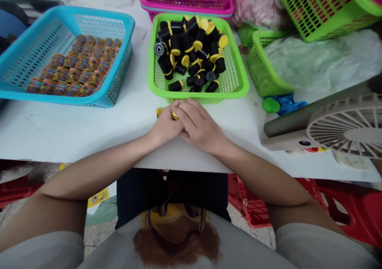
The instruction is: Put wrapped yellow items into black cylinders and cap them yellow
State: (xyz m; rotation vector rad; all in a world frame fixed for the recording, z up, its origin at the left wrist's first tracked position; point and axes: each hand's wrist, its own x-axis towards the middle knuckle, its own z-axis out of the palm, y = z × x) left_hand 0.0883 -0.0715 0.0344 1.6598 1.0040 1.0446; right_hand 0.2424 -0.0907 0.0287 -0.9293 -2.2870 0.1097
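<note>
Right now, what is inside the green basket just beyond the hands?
Black cylinders with yellow ends lie jumbled in the green basket; whatever they cover underneath cannot be seen.

Black tubes [174, 43], plastic (slightly glossy); shirt [179, 239], matt cloth.

White table [65, 129], blue basket [44, 97], central green basket [234, 91], magenta basket [186, 9], grey fan [358, 135]

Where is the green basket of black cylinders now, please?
The green basket is at upper centre in the head view, just beyond the left hand and right hand, right of the blue basket.
</note>
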